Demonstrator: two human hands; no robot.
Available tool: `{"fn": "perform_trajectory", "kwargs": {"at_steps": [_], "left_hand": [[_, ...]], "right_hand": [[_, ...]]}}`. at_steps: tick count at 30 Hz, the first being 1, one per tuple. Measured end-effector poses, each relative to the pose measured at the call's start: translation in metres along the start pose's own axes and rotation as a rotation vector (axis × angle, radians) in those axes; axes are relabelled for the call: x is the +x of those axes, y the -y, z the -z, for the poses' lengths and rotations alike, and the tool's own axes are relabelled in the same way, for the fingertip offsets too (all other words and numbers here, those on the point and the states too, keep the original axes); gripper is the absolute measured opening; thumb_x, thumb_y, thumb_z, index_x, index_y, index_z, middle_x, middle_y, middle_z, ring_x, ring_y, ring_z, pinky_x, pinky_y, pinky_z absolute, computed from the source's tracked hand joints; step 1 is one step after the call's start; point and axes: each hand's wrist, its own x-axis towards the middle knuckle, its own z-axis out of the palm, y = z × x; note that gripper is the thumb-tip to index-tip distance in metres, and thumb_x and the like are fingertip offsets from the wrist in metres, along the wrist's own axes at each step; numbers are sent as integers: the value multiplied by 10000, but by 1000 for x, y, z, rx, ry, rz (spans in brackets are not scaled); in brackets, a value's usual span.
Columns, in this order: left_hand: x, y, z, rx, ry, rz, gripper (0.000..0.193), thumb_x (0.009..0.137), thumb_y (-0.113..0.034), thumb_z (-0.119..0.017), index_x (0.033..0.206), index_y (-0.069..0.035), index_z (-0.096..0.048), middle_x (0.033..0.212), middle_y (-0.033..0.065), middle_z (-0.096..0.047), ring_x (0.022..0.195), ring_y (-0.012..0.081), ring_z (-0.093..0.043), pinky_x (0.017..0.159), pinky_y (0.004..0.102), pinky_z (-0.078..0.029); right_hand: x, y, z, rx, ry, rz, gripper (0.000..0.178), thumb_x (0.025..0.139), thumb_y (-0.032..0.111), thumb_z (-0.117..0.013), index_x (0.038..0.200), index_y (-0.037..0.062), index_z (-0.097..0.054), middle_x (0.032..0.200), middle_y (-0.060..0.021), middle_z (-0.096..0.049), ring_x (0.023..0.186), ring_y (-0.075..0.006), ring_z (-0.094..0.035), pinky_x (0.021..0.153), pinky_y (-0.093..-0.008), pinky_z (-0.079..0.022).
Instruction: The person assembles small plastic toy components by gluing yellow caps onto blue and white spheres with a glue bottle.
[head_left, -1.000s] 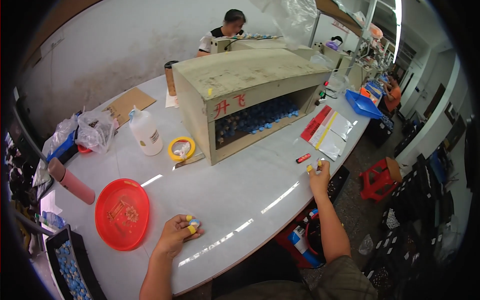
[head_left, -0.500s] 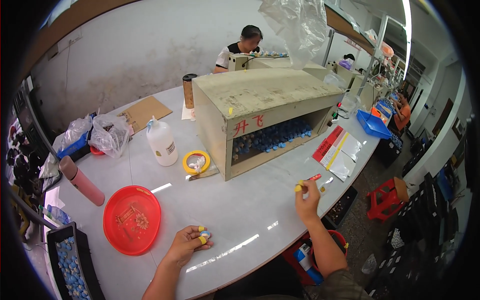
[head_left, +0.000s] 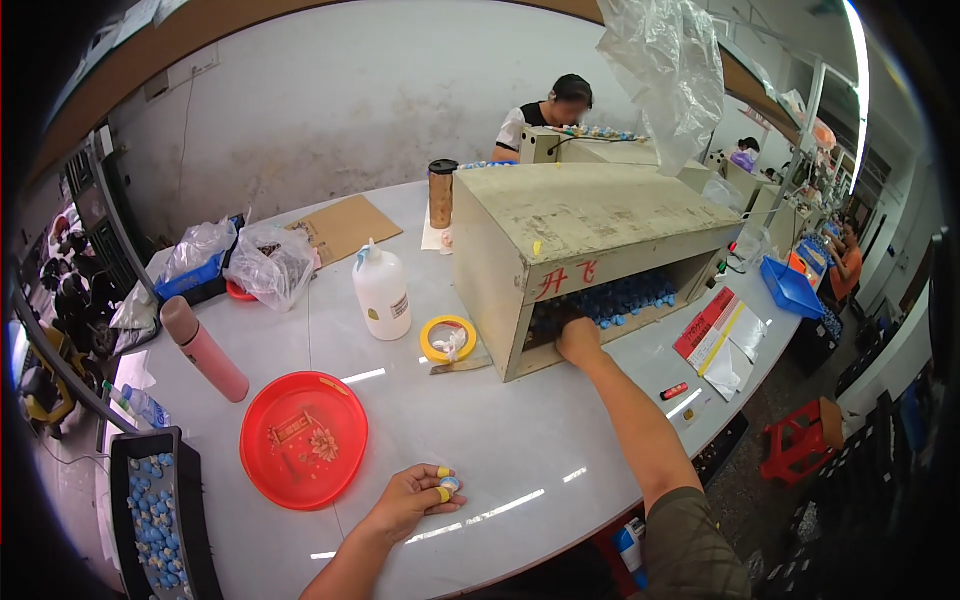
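Above the near part of the grey table, my left hand [head_left: 408, 501] pinches a small round blue-and-white piece [head_left: 450, 484] between thumb and fingers. Yellow tape wraps the thumb and a fingertip. My right arm stretches forward to a beige open-fronted box [head_left: 490, 290] with red marks on its front. My right hand [head_left: 577, 338] is at the left part of its opening, beside many small blue pieces [head_left: 640, 298] lying inside. Shadow in the box hides the right fingers and anything in them.
Left of my hands are a red round tray [head_left: 262, 468], a pink flask [head_left: 205, 350] and a black bin [head_left: 190, 490] of blue pieces. A white bottle [head_left: 383, 298] and yellow tape roll [head_left: 432, 353] stand near the box. A co-worker [head_left: 515, 128] sits behind it.
My right hand has moved left and forward from above the table's right side into the box opening. My left hand still pinches the blue-and-white piece. The whole view has shifted.
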Motion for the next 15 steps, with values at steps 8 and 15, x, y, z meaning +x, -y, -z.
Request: {"fn": "perform_trajectory", "kwargs": {"at_steps": [8, 15], "left_hand": [[-1, 1, 0, -8, -17, -14, 293, 889, 3, -604, 1161, 49, -505, 1088, 152, -612, 948, 260, -669, 803, 294, -577], [7, 14, -8, -176, -165, -268, 335, 881, -32, -629, 1172, 19, -471, 1146, 147, -585, 1022, 255, -631, 868, 319, -542]], "right_hand": [[-36, 1, 5, 392, -252, -63, 162, 764, 67, -611, 910, 24, -667, 814, -136, -643, 752, -290, -626, 695, -366, -508], [-145, 110, 53, 1665, 527, -367, 49, 867, 49, -577, 914, 50, -586, 738, -8, -568, 605, -77, -514, 531, -214, -402]]}}
